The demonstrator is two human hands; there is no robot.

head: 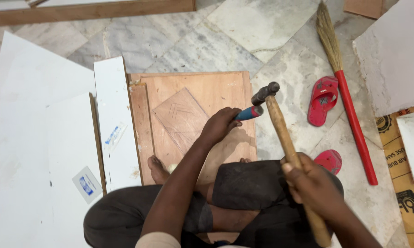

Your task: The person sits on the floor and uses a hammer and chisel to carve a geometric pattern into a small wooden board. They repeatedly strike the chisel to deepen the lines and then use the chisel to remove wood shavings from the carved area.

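Hands grip tools: left hand a chisel, right hand a hammer, beside blue-labelled white boards.

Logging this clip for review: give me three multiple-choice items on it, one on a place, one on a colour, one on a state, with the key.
1. Where does the broom lie?
A. On the stone floor beside the red sandals
B. Across the plywood board
C. On the white panels

2. What colour is the handle of the tool in the left hand?
A. Yellow
B. Blue and red
C. Black

3. How is the hammer held?
A. Lying loose on the floor
B. Head resting on the white strip
C. Gripped in the right hand, head meeting the end of the other tool

Key: 1 A, it lies on the floor next to the sandals. 2 B, the chisel handle shows blue with red. 3 C, the right-hand grip is closed round the wooden shaft, above the plywood board.
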